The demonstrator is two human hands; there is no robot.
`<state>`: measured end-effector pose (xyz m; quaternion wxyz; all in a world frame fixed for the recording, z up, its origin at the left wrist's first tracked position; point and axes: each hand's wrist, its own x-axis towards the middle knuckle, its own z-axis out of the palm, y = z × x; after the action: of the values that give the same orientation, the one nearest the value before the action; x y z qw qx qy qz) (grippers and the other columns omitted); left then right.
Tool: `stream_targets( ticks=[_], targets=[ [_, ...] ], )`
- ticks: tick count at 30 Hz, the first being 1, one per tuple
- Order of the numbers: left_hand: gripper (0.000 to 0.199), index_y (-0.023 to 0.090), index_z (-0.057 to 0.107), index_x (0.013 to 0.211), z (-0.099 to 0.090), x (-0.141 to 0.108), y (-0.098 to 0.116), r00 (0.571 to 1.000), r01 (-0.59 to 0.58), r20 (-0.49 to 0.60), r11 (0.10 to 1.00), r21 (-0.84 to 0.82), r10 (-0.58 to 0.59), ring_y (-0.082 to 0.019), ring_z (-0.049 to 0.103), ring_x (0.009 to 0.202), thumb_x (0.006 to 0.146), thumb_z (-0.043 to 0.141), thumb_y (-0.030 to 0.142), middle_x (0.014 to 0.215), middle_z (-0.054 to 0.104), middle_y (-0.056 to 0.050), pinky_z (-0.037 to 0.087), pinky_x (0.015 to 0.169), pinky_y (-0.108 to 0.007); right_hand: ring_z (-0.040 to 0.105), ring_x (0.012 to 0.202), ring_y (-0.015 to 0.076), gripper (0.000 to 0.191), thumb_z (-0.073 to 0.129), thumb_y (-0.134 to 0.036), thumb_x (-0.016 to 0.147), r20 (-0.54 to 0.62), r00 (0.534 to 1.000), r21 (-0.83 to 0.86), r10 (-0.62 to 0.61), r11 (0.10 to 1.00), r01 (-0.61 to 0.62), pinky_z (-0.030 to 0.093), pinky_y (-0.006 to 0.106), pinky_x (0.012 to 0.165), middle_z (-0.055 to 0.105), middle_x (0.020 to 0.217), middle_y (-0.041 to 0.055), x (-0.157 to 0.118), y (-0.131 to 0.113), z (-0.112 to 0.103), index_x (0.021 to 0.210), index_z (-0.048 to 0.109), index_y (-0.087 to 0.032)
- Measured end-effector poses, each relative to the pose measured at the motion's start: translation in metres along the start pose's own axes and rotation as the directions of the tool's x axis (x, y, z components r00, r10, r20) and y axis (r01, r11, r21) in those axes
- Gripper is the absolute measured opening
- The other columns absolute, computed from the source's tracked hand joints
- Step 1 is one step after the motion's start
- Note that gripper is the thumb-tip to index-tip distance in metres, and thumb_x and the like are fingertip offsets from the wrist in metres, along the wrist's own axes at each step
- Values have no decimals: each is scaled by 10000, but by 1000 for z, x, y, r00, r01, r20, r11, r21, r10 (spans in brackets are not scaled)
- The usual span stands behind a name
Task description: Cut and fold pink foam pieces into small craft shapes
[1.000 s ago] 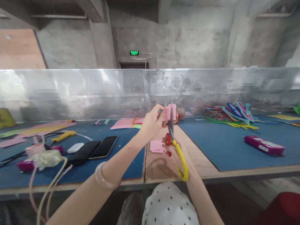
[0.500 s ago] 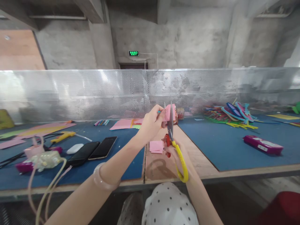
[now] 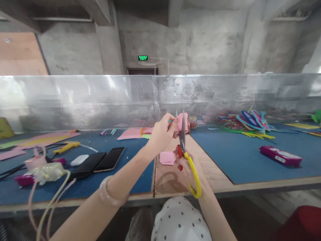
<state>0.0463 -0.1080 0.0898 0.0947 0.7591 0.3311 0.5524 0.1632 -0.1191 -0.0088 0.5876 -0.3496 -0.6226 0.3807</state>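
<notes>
Between the thumb and fingers of my left hand (image 3: 164,129) is a small piece of pink paper (image 3: 181,122), held up above the table. My right hand (image 3: 187,164) grips a pair of scissors (image 3: 183,134) with one yellow and one red handle. The scissor blades point upward and stand apart, with the pink paper between or right beside them; whether they are biting into it I cannot tell. Below the hands, small pink paper pieces (image 3: 167,158) lie stacked on the bare wooden strip of the table.
Left on the blue mat are two phones (image 3: 109,159), a white case (image 3: 79,160), a yellow glue gun (image 3: 67,147), cables and coloured sheets (image 3: 47,138). Rightward lie a purple box (image 3: 280,156) and a pile of pipe cleaners (image 3: 234,122). A perforated metal panel (image 3: 100,100) stands behind.
Both hands keep nearly the same pose. The pink paper has shifted and tilted slightly against the blades; the view has moved very little.
</notes>
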Motion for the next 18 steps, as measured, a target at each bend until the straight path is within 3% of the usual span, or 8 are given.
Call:
stream_targets(
  ticks=[18],
  targets=[
    [190, 197, 417, 718, 2, -1, -2, 1000, 25, -2, 999, -25, -25, -77, 450, 416, 853, 375, 323, 460, 519, 44, 342, 464, -224, 319, 456, 66, 176, 454, -250, 681, -3, 1000, -23, 27, 999, -27, 258, 205, 422, 366, 582, -42, 0, 9, 0, 818, 506, -152]
  ],
)
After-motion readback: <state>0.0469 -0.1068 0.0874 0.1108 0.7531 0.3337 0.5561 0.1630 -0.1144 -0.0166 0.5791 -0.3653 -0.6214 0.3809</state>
